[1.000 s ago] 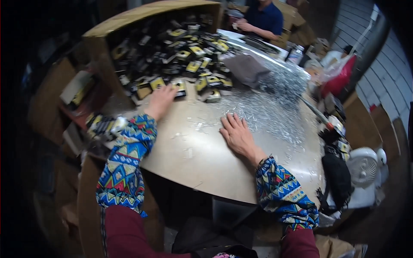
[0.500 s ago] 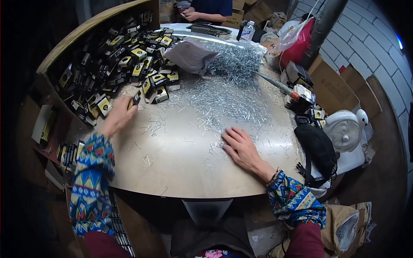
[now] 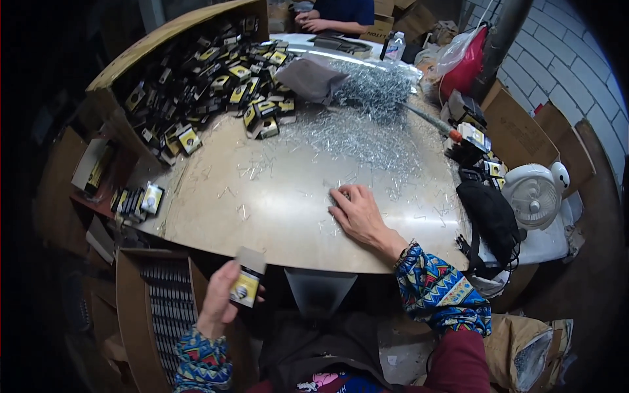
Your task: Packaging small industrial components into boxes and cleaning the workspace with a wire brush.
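My left hand (image 3: pixel 219 300) grips a small black-and-yellow cardboard box (image 3: pixel 244 288) in front of the table's near edge. The box is upright, its grey top flap raised. On the table (image 3: pixel 196 226), my right hand (image 3: pixel 360 215) rests with curled fingers over a few small bent metal hooks, partly hidden under the fingertips. Beyond it, thin silvery hooks (image 3: pixel 357 137) lie scattered, rising into a dense heap (image 3: pixel 377 92) beside a grey cloth or bag (image 3: pixel 311 78). Many similar boxes (image 3: pixel 223 84) fill the far left of the table.
A cardboard wall (image 3: pixel 114 82) borders the boxes. Below left stands a carton (image 3: pixel 131 314) with packed rows; a short row of boxes (image 3: pixel 141 200) sits above it. At right are a rod with an orange end (image 3: pixel 455 135), black bag (image 3: pixel 485 213) and white fan (image 3: pixel 534 196). Another person's hands (image 3: pixel 311 23) show beyond.
My left hand has come back from the box pile to the near edge with a box. My right hand has shifted slightly toward me, and its fingers are more curled. The view has shifted too.
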Demonstrator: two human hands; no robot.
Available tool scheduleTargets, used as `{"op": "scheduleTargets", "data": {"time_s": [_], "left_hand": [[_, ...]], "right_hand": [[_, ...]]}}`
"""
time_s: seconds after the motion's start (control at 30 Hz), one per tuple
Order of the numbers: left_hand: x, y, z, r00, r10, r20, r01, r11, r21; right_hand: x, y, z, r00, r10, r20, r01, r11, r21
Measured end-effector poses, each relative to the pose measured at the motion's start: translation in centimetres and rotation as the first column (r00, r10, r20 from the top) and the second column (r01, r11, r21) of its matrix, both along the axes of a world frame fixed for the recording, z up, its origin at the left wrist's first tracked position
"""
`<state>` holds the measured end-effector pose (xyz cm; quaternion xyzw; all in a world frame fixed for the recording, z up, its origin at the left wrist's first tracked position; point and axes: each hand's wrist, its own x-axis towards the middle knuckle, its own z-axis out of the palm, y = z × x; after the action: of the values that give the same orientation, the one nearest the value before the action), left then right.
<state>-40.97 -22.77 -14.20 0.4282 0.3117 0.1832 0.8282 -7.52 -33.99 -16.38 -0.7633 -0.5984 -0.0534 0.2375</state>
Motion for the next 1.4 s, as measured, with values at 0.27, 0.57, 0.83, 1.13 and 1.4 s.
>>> {"op": "scheduleTargets", "data": {"time_s": [0.27,0.57,0.83,1.13,1.4], "left_hand": [[-2.6,-6.5,-9.1,0.982,0.096,-0.164,-0.120,0.982,-0.145],[0.7,-12.3,-12.3,0.865,-0.262,-0.428,0.258,0.964,-0.069],[0.8,-14.8,-12.6,0.948,-0.079,-0.308,-0.012,0.959,-0.284],[0.7,-16.0,-10.3,0.831,-0.123,-0.543,0.413,0.790,0.453],[-1.8,-15.2,-12.9,0.866,0.063,-0.496,0.430,0.414,0.802]], "right_hand": [[0.7,-2.5,-0.1,0.966,0.125,-0.228,-0.071,0.971,0.230],[-9.4,-1.4,-1.8,0.996,-0.011,-0.089,0.013,1.000,0.022],[-14.4,-6.4,3.2,0.968,0.056,-0.245,-0.093,0.985,-0.144],[-14.6,-9.1,0.5,0.920,0.134,-0.368,-0.150,0.989,-0.014],[-17.8,-12.4,-2.1,0.772,0.278,-0.571,-0.453,0.872,-0.188]]}}
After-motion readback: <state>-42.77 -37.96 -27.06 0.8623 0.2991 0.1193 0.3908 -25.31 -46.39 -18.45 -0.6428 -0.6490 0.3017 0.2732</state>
